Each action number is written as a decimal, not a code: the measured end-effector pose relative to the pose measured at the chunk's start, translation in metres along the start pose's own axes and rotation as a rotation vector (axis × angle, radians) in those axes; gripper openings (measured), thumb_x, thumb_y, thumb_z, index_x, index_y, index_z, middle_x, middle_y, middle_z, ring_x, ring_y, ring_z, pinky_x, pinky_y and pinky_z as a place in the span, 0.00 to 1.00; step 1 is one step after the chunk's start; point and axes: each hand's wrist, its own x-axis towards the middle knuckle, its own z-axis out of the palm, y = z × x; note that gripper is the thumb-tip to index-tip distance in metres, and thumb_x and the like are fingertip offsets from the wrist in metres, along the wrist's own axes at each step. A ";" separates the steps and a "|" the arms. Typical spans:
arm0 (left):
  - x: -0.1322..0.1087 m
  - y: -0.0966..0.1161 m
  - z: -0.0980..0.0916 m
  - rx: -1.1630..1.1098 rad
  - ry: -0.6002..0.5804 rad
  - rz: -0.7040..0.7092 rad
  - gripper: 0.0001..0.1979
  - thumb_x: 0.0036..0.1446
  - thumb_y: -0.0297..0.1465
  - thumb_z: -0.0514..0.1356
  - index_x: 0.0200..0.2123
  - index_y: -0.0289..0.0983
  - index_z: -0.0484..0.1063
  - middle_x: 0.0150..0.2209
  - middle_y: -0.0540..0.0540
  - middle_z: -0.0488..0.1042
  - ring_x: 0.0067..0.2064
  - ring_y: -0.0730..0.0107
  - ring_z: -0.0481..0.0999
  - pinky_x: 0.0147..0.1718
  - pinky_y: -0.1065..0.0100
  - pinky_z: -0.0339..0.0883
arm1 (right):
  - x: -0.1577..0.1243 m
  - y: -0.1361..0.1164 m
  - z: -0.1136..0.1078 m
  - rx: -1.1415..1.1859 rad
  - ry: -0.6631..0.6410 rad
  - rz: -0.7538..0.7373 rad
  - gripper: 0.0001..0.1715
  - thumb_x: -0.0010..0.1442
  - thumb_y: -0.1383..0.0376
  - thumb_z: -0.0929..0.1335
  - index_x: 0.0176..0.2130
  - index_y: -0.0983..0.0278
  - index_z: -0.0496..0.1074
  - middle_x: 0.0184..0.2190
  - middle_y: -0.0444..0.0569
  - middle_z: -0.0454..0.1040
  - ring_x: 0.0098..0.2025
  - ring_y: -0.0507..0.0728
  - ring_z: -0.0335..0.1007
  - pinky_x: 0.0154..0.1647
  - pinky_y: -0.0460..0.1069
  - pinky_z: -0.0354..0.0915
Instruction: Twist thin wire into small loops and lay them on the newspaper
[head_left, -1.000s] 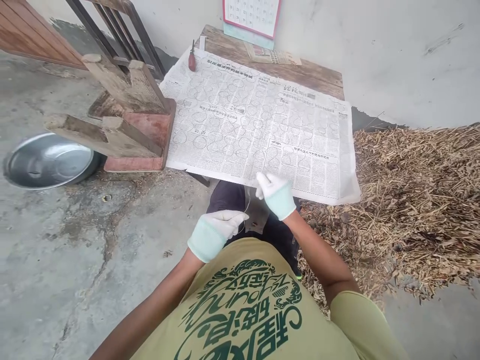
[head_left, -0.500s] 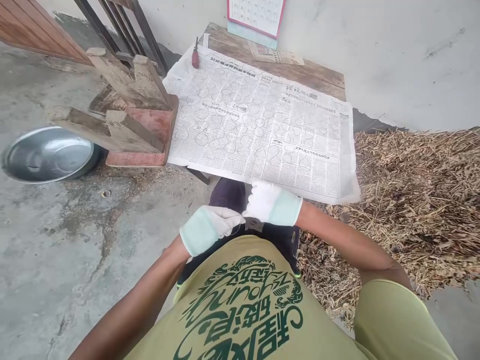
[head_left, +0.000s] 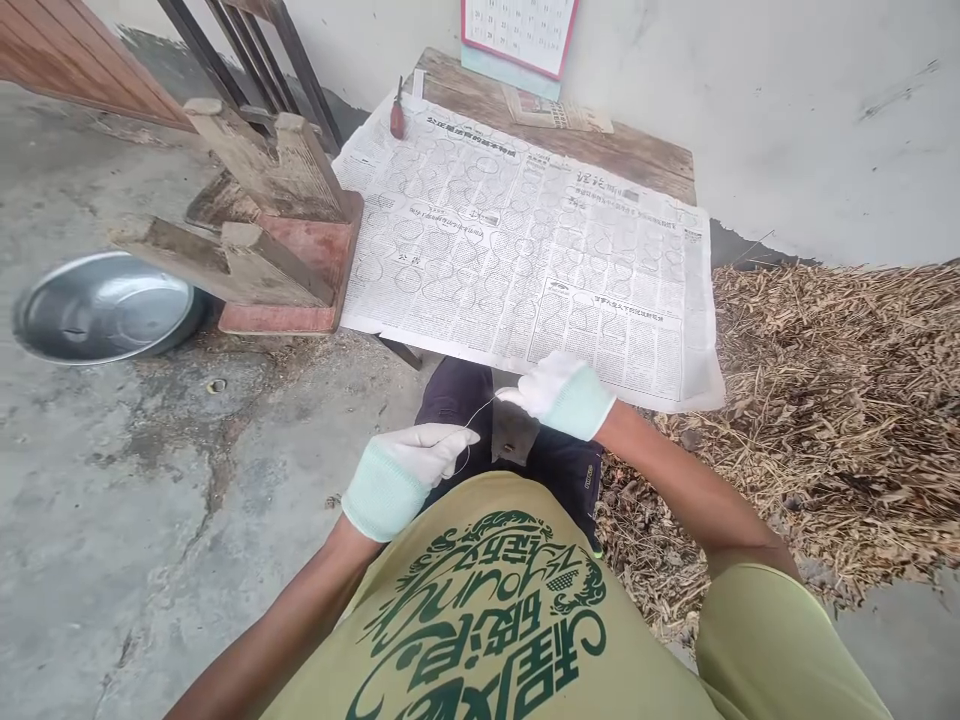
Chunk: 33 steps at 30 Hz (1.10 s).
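Both my hands wear white and pale green gloves and sit over my lap, just below the near edge of a newspaper point(head_left: 525, 260). My left hand point(head_left: 409, 465) is pinched shut on one end of a thin thread point(head_left: 480, 412). My right hand point(head_left: 559, 392) is pinched shut on the other end, a little up and to the right. The thread runs taut between them. The newspaper is spread flat over a low wooden table point(head_left: 600, 150).
An overturned wooden stool point(head_left: 255, 235) lies left of the table, with a metal basin point(head_left: 105, 305) beyond it on the concrete floor. A red-handled tool point(head_left: 397, 115) rests at the newspaper's far corner. Dry straw point(head_left: 832, 400) is piled at the right. A calendar point(head_left: 517, 35) leans on the wall.
My hands were touching half a second ago; now they have drawn apart, the right one up and to the right, with the thread stretched between them.
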 end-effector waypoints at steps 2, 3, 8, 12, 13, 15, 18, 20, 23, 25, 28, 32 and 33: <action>-0.001 -0.001 -0.002 -0.013 0.021 0.026 0.18 0.48 0.45 0.69 0.35 0.37 0.87 0.19 0.48 0.71 0.21 0.75 0.61 0.19 0.72 0.55 | -0.001 -0.002 0.000 0.004 0.012 0.055 0.39 0.75 0.46 0.57 0.33 0.67 0.82 0.27 0.56 0.78 0.29 0.58 0.69 0.31 0.52 0.48; -0.002 -0.001 -0.003 -0.021 0.028 0.038 0.18 0.49 0.46 0.68 0.35 0.37 0.87 0.19 0.48 0.71 0.21 0.75 0.62 0.19 0.72 0.56 | -0.001 -0.004 0.000 0.014 0.021 0.081 0.38 0.75 0.46 0.57 0.35 0.67 0.83 0.26 0.56 0.78 0.29 0.58 0.70 0.31 0.52 0.48; -0.004 -0.002 -0.008 -0.058 0.035 0.046 0.20 0.49 0.48 0.69 0.35 0.37 0.87 0.18 0.49 0.70 0.21 0.75 0.62 0.19 0.72 0.56 | 0.001 -0.007 0.002 0.073 0.086 0.260 0.32 0.73 0.45 0.61 0.44 0.65 0.83 0.19 0.50 0.72 0.27 0.56 0.68 0.30 0.51 0.48; -0.003 -0.007 -0.019 -0.104 0.043 0.021 0.24 0.47 0.51 0.70 0.35 0.35 0.87 0.18 0.49 0.69 0.20 0.76 0.60 0.18 0.72 0.53 | -0.004 0.007 -0.002 0.038 0.102 0.373 0.36 0.74 0.46 0.60 0.27 0.64 0.79 0.15 0.48 0.65 0.23 0.54 0.62 0.30 0.50 0.49; -0.002 -0.008 -0.021 -0.120 0.047 0.017 0.25 0.46 0.52 0.70 0.35 0.35 0.86 0.18 0.49 0.69 0.20 0.76 0.60 0.18 0.72 0.53 | -0.008 0.012 -0.005 0.032 0.122 0.392 0.39 0.74 0.45 0.60 0.22 0.64 0.76 0.15 0.48 0.64 0.22 0.54 0.61 0.30 0.51 0.49; -0.001 -0.009 -0.024 -0.148 0.045 0.014 0.26 0.45 0.53 0.71 0.34 0.34 0.86 0.18 0.49 0.68 0.20 0.77 0.59 0.18 0.73 0.52 | -0.014 0.019 -0.012 0.017 0.187 0.401 0.41 0.75 0.46 0.58 0.19 0.63 0.71 0.16 0.50 0.65 0.23 0.55 0.62 0.31 0.52 0.51; 0.001 -0.006 -0.023 -0.165 0.034 0.019 0.26 0.44 0.52 0.71 0.34 0.34 0.86 0.17 0.50 0.68 0.20 0.77 0.60 0.19 0.72 0.54 | -0.018 0.019 -0.027 0.002 0.283 0.313 0.36 0.76 0.49 0.57 0.28 0.64 0.77 0.26 0.54 0.75 0.32 0.60 0.70 0.38 0.54 0.58; 0.001 -0.004 -0.020 -0.158 0.028 0.027 0.26 0.45 0.52 0.71 0.34 0.34 0.87 0.18 0.49 0.68 0.20 0.76 0.60 0.19 0.72 0.54 | -0.013 0.012 -0.035 0.007 0.269 0.210 0.29 0.76 0.50 0.59 0.41 0.65 0.80 0.37 0.55 0.80 0.41 0.62 0.73 0.46 0.55 0.60; 0.002 -0.004 -0.019 -0.130 0.017 0.054 0.25 0.47 0.51 0.70 0.35 0.35 0.87 0.18 0.48 0.69 0.21 0.75 0.61 0.20 0.71 0.56 | 0.000 -0.002 -0.039 -0.008 0.118 0.093 0.25 0.74 0.50 0.62 0.53 0.66 0.76 0.42 0.56 0.80 0.43 0.63 0.73 0.45 0.55 0.61; 0.002 -0.006 -0.020 -0.120 0.014 0.076 0.24 0.49 0.51 0.70 0.36 0.35 0.87 0.19 0.48 0.70 0.21 0.75 0.62 0.21 0.71 0.57 | 0.007 -0.008 -0.036 -0.036 0.001 0.070 0.24 0.73 0.51 0.63 0.54 0.65 0.75 0.37 0.54 0.80 0.38 0.61 0.73 0.38 0.53 0.59; 0.003 -0.011 -0.022 -0.124 0.019 0.093 0.23 0.50 0.51 0.69 0.36 0.36 0.87 0.19 0.49 0.70 0.21 0.75 0.62 0.21 0.71 0.58 | 0.011 -0.010 -0.026 -0.044 -0.063 0.021 0.21 0.76 0.57 0.60 0.55 0.65 0.75 0.32 0.52 0.79 0.32 0.59 0.70 0.33 0.52 0.53; 0.003 -0.015 -0.022 -0.162 0.016 0.094 0.23 0.51 0.50 0.69 0.37 0.35 0.87 0.19 0.49 0.70 0.21 0.75 0.62 0.21 0.71 0.56 | 0.010 -0.009 -0.011 0.041 -0.015 -0.043 0.21 0.76 0.64 0.58 0.48 0.65 0.78 0.32 0.53 0.79 0.33 0.57 0.69 0.34 0.52 0.53; 0.003 -0.016 -0.021 -0.171 0.016 0.096 0.23 0.52 0.50 0.69 0.37 0.35 0.87 0.19 0.49 0.70 0.21 0.75 0.61 0.21 0.71 0.56 | 0.010 -0.010 -0.008 0.060 -0.002 -0.040 0.20 0.75 0.66 0.58 0.47 0.66 0.78 0.32 0.53 0.79 0.33 0.57 0.69 0.35 0.52 0.53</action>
